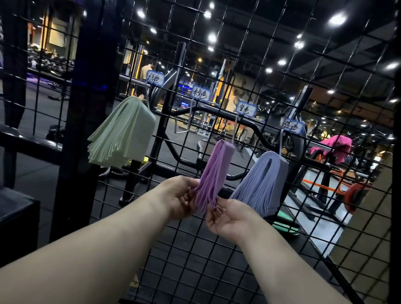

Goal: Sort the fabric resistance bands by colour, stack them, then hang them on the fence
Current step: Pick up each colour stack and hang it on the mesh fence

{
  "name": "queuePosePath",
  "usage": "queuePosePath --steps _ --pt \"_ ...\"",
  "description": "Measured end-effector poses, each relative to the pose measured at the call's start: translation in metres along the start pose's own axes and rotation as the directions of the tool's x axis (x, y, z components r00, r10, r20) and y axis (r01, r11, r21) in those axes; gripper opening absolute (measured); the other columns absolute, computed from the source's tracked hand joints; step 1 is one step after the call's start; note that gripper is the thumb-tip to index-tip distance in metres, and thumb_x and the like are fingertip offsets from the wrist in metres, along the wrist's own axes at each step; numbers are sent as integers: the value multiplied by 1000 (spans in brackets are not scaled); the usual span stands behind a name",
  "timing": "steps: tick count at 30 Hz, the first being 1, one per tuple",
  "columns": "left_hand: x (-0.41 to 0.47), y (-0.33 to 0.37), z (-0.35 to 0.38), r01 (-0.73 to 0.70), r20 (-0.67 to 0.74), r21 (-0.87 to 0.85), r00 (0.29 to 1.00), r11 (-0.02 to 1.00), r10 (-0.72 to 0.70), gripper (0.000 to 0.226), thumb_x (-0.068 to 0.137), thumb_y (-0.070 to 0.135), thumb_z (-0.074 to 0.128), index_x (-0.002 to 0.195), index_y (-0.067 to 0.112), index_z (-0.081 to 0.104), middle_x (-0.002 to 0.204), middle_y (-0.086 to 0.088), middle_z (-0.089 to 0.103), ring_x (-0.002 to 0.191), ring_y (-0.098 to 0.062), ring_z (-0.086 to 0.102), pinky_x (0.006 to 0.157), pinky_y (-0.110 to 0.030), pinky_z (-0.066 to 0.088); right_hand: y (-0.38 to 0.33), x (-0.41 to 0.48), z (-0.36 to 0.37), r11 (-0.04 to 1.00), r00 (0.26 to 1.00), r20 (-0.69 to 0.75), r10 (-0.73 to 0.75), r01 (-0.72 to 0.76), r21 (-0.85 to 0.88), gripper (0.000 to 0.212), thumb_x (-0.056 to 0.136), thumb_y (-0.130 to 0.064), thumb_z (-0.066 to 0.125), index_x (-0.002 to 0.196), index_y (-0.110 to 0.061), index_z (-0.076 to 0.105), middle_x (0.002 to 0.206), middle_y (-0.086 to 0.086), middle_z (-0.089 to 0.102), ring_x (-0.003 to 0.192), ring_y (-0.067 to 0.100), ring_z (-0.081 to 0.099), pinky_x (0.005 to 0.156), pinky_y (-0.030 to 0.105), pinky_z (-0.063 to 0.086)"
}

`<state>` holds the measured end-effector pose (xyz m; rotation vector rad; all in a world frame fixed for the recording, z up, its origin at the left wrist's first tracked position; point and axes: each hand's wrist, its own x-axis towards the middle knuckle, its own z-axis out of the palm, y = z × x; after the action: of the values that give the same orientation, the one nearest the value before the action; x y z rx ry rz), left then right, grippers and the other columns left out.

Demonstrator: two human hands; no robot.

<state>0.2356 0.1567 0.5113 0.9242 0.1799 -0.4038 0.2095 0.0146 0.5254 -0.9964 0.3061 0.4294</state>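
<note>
Left hand pinches lower edge of purple fabric band bundle | right hand pinches its bottom ends | bundle hangs on black wire-grid fence, between pale-green band bundle and blue-grey band bundle

Green bands, purple bands, blue bands hang.

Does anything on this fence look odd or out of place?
One hook, second from the left, hangs empty between the green bands and purple bands, though it carries a label like the others. Nothing looks damaged.
</note>
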Motion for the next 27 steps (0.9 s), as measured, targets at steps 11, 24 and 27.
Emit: queuePosePath --steps 11,24,27 --pt "-2 1 0 -8 17 -24 1000 1000 8 20 93 8 43 82 7 60 57 -3 60 49 -9 51 50 -15 30 1 3 2 1000 1000 0 -13 13 7 17 100 -13 53 90 -5 65 72 3 63 59 8 49 67 19 40" --pt "3 -5 -6 0 45 -47 999 999 2 25 90 6 40 83 7 64 70 -1 54 57 -9 43 58 -15 25 -1 0 4 999 1000 4 -22 22 23 19 98 -16 57 89 -2 67 66 5 63 60 9 49 66 20 40" --pt "5 -5 -7 8 28 -50 1000 999 -7 24 91 6 40 82 5 63 68 -1 55 55 -9 45 56 -14 27 -2 1 3 1000 1000 4 -16 16 14 19 97 -18 60 90 -1 67 71 5 64 61 9 51 67 20 41"
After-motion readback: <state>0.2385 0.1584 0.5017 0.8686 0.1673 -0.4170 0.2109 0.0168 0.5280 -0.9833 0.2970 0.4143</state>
